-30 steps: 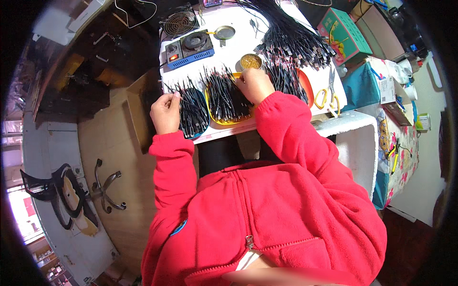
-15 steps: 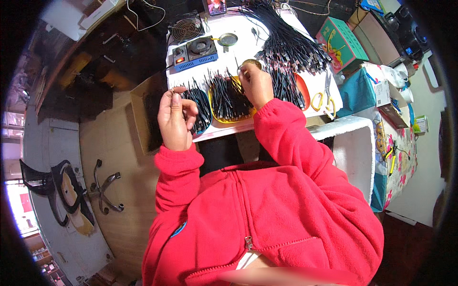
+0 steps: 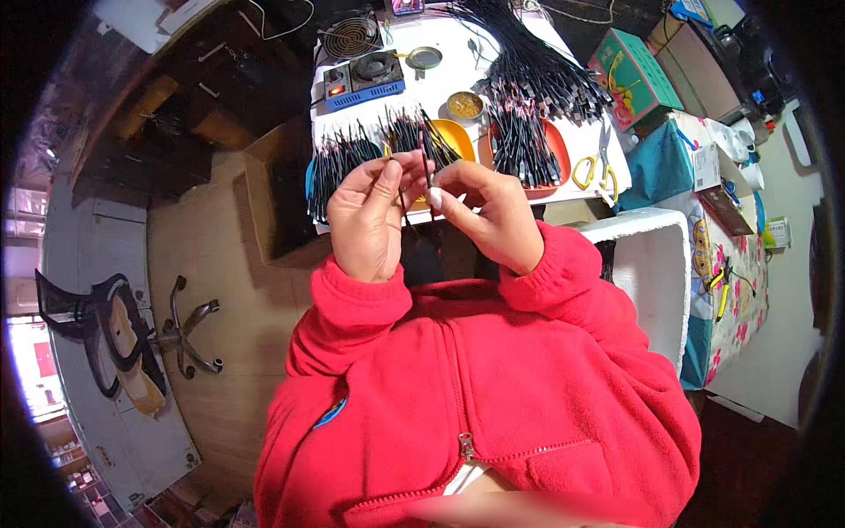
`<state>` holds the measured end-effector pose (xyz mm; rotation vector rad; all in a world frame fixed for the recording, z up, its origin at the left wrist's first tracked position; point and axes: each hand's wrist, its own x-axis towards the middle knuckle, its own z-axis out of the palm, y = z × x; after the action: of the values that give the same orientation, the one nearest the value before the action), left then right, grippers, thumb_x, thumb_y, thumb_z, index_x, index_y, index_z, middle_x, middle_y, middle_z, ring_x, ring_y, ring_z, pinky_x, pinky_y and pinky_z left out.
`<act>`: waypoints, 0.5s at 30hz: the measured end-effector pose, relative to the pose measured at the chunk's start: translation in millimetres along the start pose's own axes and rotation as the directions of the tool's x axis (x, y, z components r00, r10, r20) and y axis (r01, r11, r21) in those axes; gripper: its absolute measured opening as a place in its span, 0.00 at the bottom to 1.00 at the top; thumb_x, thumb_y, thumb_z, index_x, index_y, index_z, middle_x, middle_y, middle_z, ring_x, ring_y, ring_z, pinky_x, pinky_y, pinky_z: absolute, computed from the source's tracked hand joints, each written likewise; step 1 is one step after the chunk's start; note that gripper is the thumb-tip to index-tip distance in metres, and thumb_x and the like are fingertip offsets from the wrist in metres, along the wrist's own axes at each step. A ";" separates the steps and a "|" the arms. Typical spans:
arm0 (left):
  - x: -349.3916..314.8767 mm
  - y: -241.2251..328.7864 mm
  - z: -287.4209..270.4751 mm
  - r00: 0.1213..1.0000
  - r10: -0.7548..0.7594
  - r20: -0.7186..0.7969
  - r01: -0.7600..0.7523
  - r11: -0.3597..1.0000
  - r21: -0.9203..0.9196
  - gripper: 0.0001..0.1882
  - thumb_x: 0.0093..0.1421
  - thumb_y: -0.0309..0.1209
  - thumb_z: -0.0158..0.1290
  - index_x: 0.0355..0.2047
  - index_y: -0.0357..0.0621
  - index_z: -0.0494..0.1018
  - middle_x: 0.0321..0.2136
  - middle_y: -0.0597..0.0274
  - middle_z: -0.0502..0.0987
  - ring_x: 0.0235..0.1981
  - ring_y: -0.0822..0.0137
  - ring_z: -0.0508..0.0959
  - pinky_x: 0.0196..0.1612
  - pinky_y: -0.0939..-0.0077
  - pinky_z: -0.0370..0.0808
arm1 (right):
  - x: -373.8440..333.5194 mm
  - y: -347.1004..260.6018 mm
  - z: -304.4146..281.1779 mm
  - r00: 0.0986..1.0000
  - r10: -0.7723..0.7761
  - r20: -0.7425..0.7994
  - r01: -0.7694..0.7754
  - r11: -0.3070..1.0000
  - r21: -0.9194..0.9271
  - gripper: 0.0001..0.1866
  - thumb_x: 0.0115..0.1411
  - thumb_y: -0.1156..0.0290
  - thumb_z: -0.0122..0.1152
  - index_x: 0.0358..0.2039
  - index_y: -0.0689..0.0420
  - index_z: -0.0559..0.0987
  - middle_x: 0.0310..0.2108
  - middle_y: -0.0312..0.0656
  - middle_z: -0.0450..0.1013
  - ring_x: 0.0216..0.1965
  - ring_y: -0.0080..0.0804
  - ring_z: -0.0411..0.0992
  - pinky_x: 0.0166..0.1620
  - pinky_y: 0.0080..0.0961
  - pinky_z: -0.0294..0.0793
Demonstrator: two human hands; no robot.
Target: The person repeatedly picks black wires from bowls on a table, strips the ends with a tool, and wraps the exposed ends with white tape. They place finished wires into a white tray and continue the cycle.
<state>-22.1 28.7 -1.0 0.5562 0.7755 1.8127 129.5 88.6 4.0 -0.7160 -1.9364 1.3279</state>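
My left hand [image 3: 373, 216] and my right hand [image 3: 489, 211] are close together over the table's near edge. Each closes its fingertips on a thin black cable. The right hand's cable [image 3: 426, 158] stands roughly upright, its reddish tip up; the left one's is partly hidden by the fingers. Just beyond are cut black cables in a blue tray [image 3: 310, 182] and in a yellow tray [image 3: 458, 136]. An orange-red tray [image 3: 560, 148] to the right holds more cables. Behind the yellow tray sits a small round tin [image 3: 465, 106] of amber material.
A blue-and-black heating unit [image 3: 364, 81] with a lit red switch stands at the back left, a small round metal dish [image 3: 424, 58] beside it. Long black cables [image 3: 537, 70] are heaped at the back right. Yellow-handled scissors [image 3: 598, 171] lie right of the trays, above a white foam box [image 3: 647, 282].
My right hand has come away from the round tin toward me. My left hand has moved right and nearer, so both hands now meet. The tin and yellow tray are more exposed.
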 end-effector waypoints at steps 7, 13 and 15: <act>-10.0 0.9 2.8 0.994 -0.096 0.058 0.095 0.995 0.016 0.09 0.63 0.27 0.51 0.41 0.39 0.76 0.46 0.51 0.77 0.52 0.54 0.75 0.47 0.66 0.75 | -9.4 -4.1 -0.7 0.998 0.000 0.057 0.001 1.000 -0.018 0.05 0.60 0.77 0.58 0.36 0.64 0.74 0.26 0.37 0.74 0.27 0.16 0.73 0.30 0.15 0.73; -11.6 -0.9 5.4 0.991 -0.119 0.067 0.119 0.993 -0.003 0.10 0.60 0.22 0.53 0.42 0.33 0.76 0.42 0.49 0.78 0.46 0.61 0.78 0.53 0.71 0.73 | -13.3 -3.5 1.3 0.994 -0.105 0.009 0.106 0.987 -0.119 0.05 0.59 0.75 0.60 0.35 0.63 0.75 0.24 0.37 0.74 0.26 0.17 0.73 0.28 0.16 0.72; -11.8 -1.4 6.2 0.990 -0.119 0.081 0.117 0.993 0.026 0.10 0.60 0.22 0.53 0.41 0.33 0.76 0.42 0.49 0.78 0.46 0.61 0.78 0.53 0.70 0.73 | -13.6 -5.0 -0.6 0.994 -0.106 0.025 0.109 0.980 -0.165 0.06 0.59 0.75 0.61 0.34 0.63 0.75 0.24 0.37 0.74 0.26 0.17 0.73 0.29 0.16 0.72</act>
<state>-12.8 19.5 2.0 0.5836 0.7561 1.6644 138.2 77.1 5.9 -0.6711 -2.0866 1.1195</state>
